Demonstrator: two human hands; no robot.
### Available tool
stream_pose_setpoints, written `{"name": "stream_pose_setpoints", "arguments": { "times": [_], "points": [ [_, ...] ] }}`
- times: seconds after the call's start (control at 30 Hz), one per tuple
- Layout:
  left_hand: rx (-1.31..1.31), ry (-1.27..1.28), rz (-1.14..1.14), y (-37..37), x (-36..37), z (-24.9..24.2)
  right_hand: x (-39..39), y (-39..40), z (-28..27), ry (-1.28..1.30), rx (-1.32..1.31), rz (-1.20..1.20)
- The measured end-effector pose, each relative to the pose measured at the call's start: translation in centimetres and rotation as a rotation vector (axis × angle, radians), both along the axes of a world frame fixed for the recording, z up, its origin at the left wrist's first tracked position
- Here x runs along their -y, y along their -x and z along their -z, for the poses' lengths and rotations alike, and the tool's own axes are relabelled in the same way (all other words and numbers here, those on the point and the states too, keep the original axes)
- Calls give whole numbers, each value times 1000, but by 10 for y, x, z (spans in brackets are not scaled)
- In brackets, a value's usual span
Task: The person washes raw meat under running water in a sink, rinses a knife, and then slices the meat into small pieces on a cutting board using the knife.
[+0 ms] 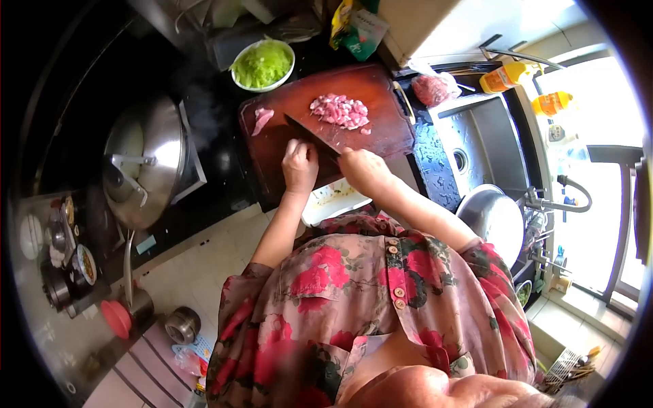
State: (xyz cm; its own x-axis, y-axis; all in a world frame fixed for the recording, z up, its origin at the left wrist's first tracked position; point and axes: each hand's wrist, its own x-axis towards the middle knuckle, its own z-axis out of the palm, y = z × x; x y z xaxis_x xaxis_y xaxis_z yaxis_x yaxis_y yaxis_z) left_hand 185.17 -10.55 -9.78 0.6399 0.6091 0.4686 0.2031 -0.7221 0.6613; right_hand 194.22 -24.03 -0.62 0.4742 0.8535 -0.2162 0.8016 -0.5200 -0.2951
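My right hand is wrapped round the handle of a dark-bladed knife, whose blade points up and left over the red-brown cutting board. My left hand is closed at the board's lower part, left of the handle; whatever its fingers may hold is hidden. Cut pink meat lies in a pile beyond the blade. A separate strip of meat rests near the board's left edge. Just past the board stands a white bowl of shredded green vegetable.
A lidded wok sits on the stove at left. To the right are a bag of meat, the sink, a metal basin and a yellow bottle. A white tray is below the board.
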Motion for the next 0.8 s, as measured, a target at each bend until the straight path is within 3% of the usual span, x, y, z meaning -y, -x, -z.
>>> {"name": "stream_pose_setpoints", "arguments": {
  "times": [0.07, 0.13, 0.2, 0.27, 0.43, 0.6, 0.67, 0.8],
  "points": [
    [-47, 36, 2, 0, 0, -4, -13, -8, 2, -11, -25, 52],
    [54, -24, -18, -2, -2, -4, 0, -14, -8, 19, 10, 39],
    [124, 88, -43, -1, -2, -4, 14, -15, -21, 66, 30, 3],
    [96, 24, -108, -1, -3, -4, 29, -9, -32, 31, -85, -18],
    [-24, 9, -41, 1, -3, -5, -7, -6, 8, -41, -64, 1],
    [145, 46, -82, -2, -4, 5, -3, -22, 1, 27, 43, -4],
    [158, 126, -103, 2, -4, -7, 10, -13, -24, 53, -30, 58],
    [96, 44, -164, 0, -6, 0, 19, -3, -11, 54, 21, -81]
  ]
}}
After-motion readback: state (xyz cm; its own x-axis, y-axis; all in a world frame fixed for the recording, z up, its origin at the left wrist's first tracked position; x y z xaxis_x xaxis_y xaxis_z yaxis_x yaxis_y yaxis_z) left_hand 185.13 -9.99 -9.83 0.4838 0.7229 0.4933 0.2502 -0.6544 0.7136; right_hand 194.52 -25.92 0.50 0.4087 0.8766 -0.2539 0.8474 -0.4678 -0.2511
